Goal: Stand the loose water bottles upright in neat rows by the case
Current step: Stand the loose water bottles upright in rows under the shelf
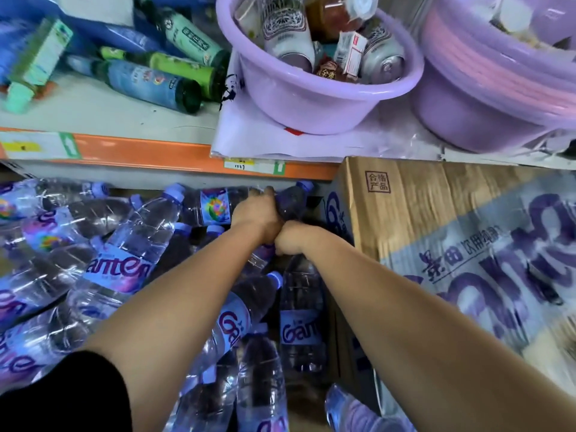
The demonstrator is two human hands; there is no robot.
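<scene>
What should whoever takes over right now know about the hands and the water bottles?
Left hand grips a dark bottle at the back, by the cardboard case.
Right hand curls round the top of a Ganten bottle standing beside the case.
Done: no neat rows yet; a couple of bottles at most stand by the case.
Left: the pile of lying bottles needs standing in rows.

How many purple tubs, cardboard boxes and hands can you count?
Purple tubs: 2, left tub and right tub (others nested inside, uncounted)
Cardboard boxes: 1, the case
Hands: 2, left hand and right hand
Total: 5
</scene>
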